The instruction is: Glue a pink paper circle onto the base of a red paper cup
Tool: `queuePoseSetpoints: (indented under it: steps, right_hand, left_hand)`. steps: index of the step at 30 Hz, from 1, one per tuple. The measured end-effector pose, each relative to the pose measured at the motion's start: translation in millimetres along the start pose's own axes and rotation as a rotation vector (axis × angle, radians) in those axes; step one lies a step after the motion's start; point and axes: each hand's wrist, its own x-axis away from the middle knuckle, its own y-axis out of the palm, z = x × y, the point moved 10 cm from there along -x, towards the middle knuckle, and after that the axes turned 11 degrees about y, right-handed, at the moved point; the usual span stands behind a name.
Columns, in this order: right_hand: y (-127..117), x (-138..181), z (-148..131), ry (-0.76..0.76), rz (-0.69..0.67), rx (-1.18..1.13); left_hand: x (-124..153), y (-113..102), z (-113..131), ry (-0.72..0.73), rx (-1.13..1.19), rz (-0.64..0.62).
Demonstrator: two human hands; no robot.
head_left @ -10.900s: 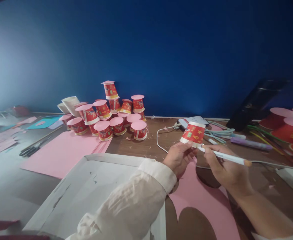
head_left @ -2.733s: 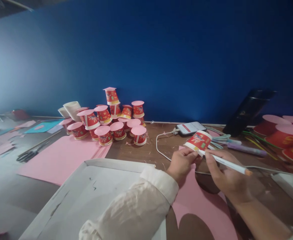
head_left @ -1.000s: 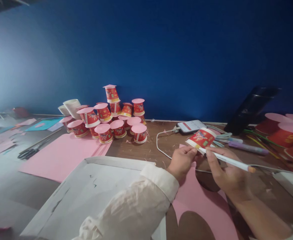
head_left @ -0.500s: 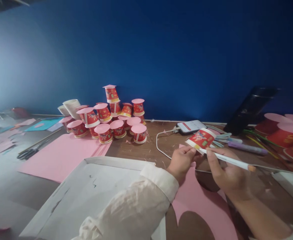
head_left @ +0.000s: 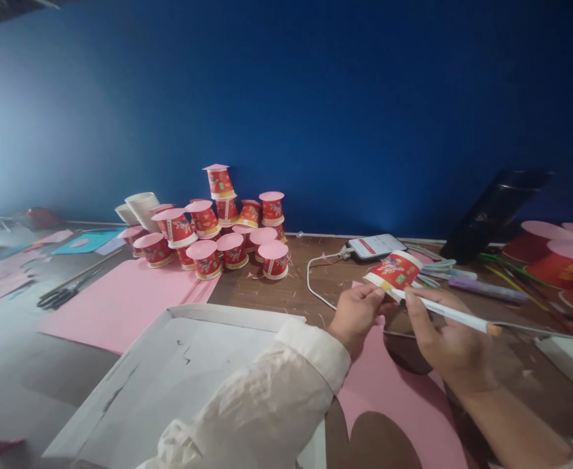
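My left hand (head_left: 357, 314) pinches the rim of a red paper cup (head_left: 394, 270), which is tilted with its base up and away from me. In my right hand (head_left: 455, 342) is a white pen (head_left: 455, 311) with an orange end; its dark tip is close beside the cup's yellow-white rim. Whether the tip touches the cup I cannot tell. Under both hands lies a pink paper sheet (head_left: 384, 384) with round pieces cut out of it.
Several red cups (head_left: 206, 260) topped with pink discs stand stacked at the back. Pink sheets (head_left: 134, 306), scissors (head_left: 61, 296) and a white box lid (head_left: 227, 348) are on the left. A phone (head_left: 376, 247) on a cable, a purple marker (head_left: 486, 288) and a black bottle (head_left: 494, 215) are on the right.
The pen's tip has shifted slightly to the right, away from the cup's rim. The whole view has moved a little; the left hand keeps its grip on the cup.
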Motion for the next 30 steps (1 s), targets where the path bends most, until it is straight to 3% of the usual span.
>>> queuePoseSetpoints:
  steps: [17, 23, 30]
  right_hand:
    - [-3, -1, -6, -0.027, 0.041, 0.023]
    - [4, 1, -12, -0.058, -0.056, -0.034]
    - [-4, -1, -7, -0.025, 0.046, 0.043]
  left_hand:
    - [-1, 2, 0, 0.023, 0.012, -0.030]
    - [0, 0, 1, 0.008, 0.040, -0.007]
    - [2, 0, 0, -0.018, 0.021, 0.001]
